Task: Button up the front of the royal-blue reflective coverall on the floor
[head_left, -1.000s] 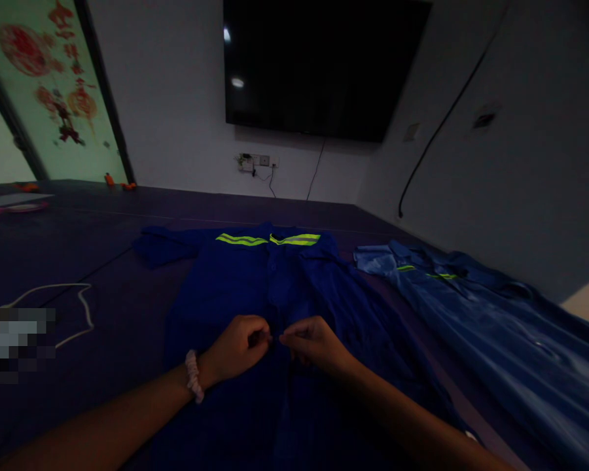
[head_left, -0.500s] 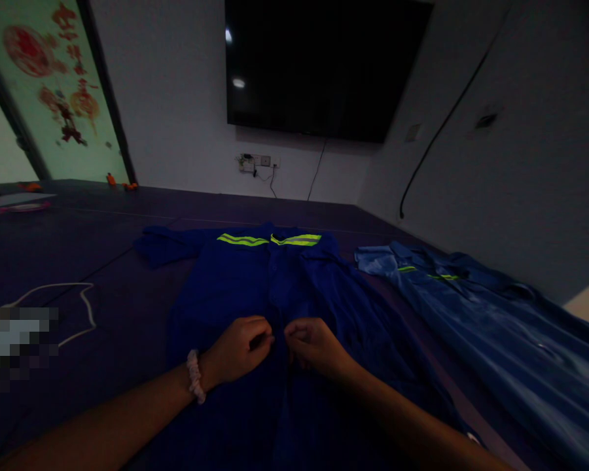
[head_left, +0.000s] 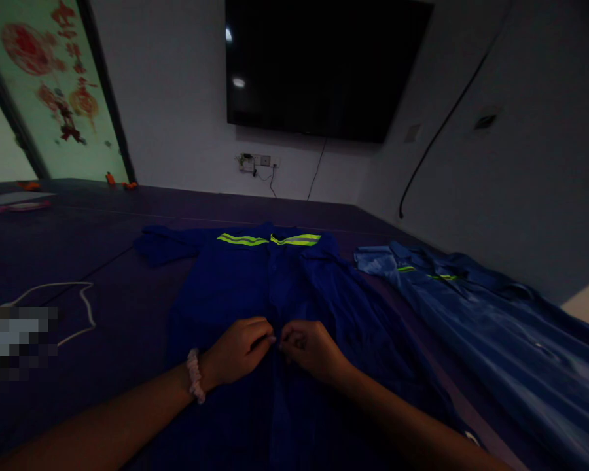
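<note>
A dark blue work shirt (head_left: pixel 226 288) with yellow-green reflective strips across its chest lies spread out in front of me, collar end away. My left hand (head_left: pixel 243 350), with a pale scrunchie (head_left: pixel 195 375) at the wrist, pinches the shirt's front edge near the middle. Just to its right, my right hand (head_left: pixel 314 350) has its fingers curled and pressed together on the other side of the front opening. Both sets of fingertips almost meet at the placket. Whether a button sits between them is too dark and small to tell.
A lighter blue garment (head_left: pixel 491 327) with reflective strips lies to the right by the wall. A white cable (head_left: pixel 86 301) and a blurred-out object are at left. Small orange items (head_left: pixel 129 186) lie by the door. A large television (head_left: pixel 324 65) hangs ahead.
My right hand has shifted slightly left, closer to my left hand. The left fingers have closed together more, and the front edges between the hands have shifted a little.
</note>
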